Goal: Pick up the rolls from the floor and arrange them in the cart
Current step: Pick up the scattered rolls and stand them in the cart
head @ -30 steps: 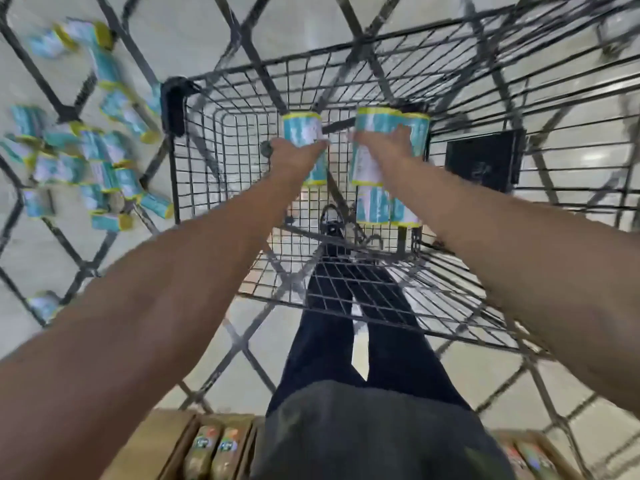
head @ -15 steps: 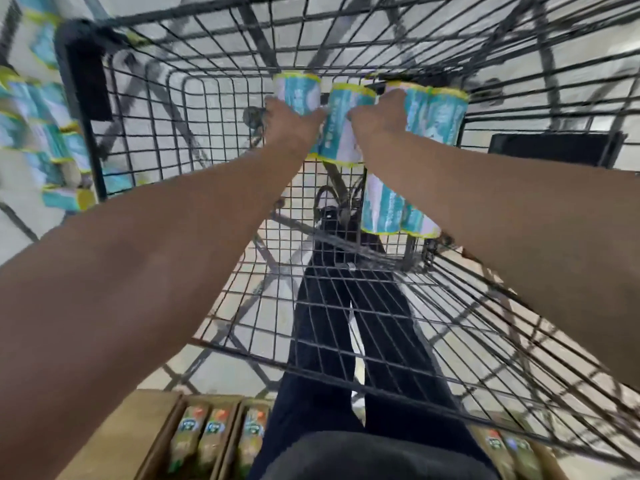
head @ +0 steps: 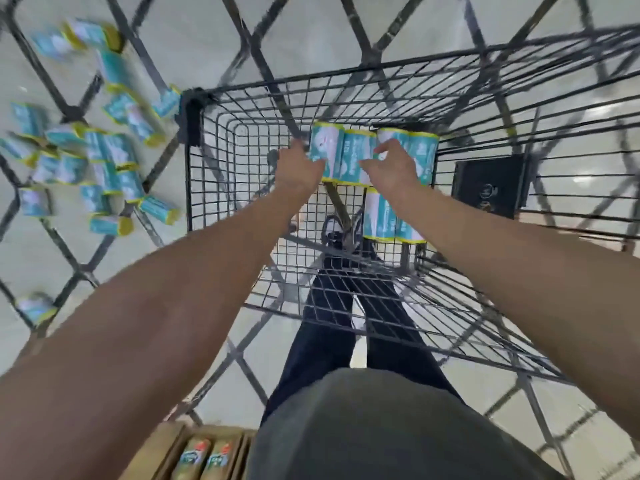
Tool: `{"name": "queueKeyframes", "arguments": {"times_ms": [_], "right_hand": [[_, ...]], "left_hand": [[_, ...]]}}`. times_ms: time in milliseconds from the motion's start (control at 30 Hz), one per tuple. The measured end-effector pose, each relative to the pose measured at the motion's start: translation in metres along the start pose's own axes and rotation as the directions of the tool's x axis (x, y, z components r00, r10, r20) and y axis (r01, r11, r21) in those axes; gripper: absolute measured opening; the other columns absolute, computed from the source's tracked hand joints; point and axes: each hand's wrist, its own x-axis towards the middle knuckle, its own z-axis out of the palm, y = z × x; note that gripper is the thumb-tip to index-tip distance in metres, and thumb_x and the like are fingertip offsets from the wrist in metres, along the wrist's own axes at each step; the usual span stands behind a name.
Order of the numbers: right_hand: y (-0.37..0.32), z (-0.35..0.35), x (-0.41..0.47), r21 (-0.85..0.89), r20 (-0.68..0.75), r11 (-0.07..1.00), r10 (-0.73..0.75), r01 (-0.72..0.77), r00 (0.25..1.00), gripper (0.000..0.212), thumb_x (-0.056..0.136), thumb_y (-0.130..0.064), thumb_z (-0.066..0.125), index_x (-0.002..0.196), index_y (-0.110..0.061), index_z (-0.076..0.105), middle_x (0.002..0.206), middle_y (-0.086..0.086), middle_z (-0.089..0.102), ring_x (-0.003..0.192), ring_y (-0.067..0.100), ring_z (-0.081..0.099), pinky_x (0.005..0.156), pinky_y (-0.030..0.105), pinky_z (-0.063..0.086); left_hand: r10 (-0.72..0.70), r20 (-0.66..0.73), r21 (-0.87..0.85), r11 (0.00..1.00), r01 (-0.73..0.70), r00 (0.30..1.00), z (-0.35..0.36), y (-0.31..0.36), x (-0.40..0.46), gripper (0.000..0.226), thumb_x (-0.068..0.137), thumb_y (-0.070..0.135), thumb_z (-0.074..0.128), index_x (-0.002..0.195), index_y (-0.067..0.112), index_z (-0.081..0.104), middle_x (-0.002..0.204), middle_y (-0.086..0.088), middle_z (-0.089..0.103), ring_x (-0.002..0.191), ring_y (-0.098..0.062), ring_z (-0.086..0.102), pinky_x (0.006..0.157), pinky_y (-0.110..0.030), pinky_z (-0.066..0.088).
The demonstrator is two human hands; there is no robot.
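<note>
Pale glossy floor tiles (head: 311, 36) with dark diagonal lines are seen under and around the black wire cart (head: 242, 109), which is taken as the landmark. Inside the cart, against its far wall, a row of four teal-and-white rolls (head: 349, 157) is stood upright side by side, and two more rolls (head: 381, 216) are seen just below this row, nearer to the person. The left hand (head: 298, 168) is placed at the left end of the row, with the fingers curled against the outer roll (head: 323, 150); the right hand (head: 391, 164) is laid on the front of the row with the fingers spread and only lightly bent, so a pressing touch is judged rather than a firm hold. Many loose rolls (head: 104, 161) are scattered on the floor to the left of the cart, so most of the task is judged as not yet done. The upright row could be tipped if the hands are pulled away quickly, because nothing is supporting it on the left side. The fingertips of the left hand are hidden behind the roll, the floor rolls are blurred, and the dark panel (head: 491, 185) on the right wall of the cart cannot be read.
</note>
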Motion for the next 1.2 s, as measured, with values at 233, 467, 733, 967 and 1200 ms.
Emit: {"name": "queueKeyframes", "arguments": {"times_ms": [233, 467, 733, 967, 1200], "right_hand": [[-0.034, -0.060, -0.139, -0.529, 0.043, 0.769, -0.398, 0.358, 0.916, 0.049, 0.100, -0.041, 0.051, 0.141, -0.014, 0.048, 0.135, 0.018, 0.054, 0.123, 0.039, 0.053, 0.098, 0.050, 0.049], [-0.026, -0.064, -0.253, -0.748, 0.081, 0.482, -0.617, 0.457, 0.783, 0.049, 0.101, -0.042, 0.048, 0.144, -0.018, 0.048, 0.127, 0.018, 0.061, 0.115, 0.038, 0.059, 0.091, 0.047, 0.053], [-0.010, 0.000, -0.384, -0.802, 0.164, 0.292, -0.731, 0.522, 0.662, 0.052, 0.098, -0.045, 0.052, 0.140, -0.015, 0.052, 0.127, 0.019, 0.060, 0.115, 0.040, 0.058, 0.092, 0.048, 0.052], [-0.047, 0.101, -0.465, -0.747, 0.271, 0.204, -0.776, 0.633, 0.570, 0.055, 0.096, -0.044, 0.054, 0.145, -0.020, 0.048, 0.130, 0.017, 0.058, 0.120, 0.039, 0.056, 0.097, 0.048, 0.050], [-0.126, 0.249, -0.511, -0.723, 0.411, 0.076, -0.751, 0.687, 0.516, 0.057, 0.099, -0.047, 0.051, 0.148, -0.019, 0.044, 0.141, 0.015, 0.054, 0.128, 0.037, 0.051, 0.105, 0.046, 0.046]], "left_hand": [[0.319, -0.054, 0.495, 0.832, -0.252, 0.946, -0.089, 0.010, -0.130, 0.050, 0.092, 0.041, 0.052, 0.134, 0.014, 0.051, 0.129, -0.016, 0.054, 0.109, -0.034, 0.059, 0.090, -0.050, 0.054], [0.457, -0.148, 0.638, 0.722, -0.268, 0.877, -0.132, -0.021, -0.253, 0.049, 0.096, 0.044, 0.046, 0.135, 0.015, 0.052, 0.134, -0.015, 0.056, 0.119, -0.036, 0.055, 0.099, -0.049, 0.046], [0.370, -0.275, 0.573, 0.804, -0.158, 0.887, -0.159, -0.162, -0.391, 0.047, 0.098, 0.044, 0.044, 0.135, 0.015, 0.049, 0.139, -0.015, 0.050, 0.125, -0.038, 0.049, 0.103, -0.053, 0.041], [0.250, -0.375, 0.525, 0.851, -0.018, 0.893, -0.216, -0.289, -0.445, 0.051, 0.100, 0.047, 0.042, 0.145, 0.023, 0.041, 0.141, -0.012, 0.047, 0.128, -0.038, 0.046, 0.103, -0.052, 0.038], [0.129, -0.463, 0.437, 0.894, 0.098, 0.877, -0.292, -0.436, -0.446, 0.047, 0.098, 0.047, 0.042, 0.137, 0.019, 0.047, 0.135, -0.012, 0.050, 0.124, -0.037, 0.047, 0.101, -0.052, 0.041]]}}
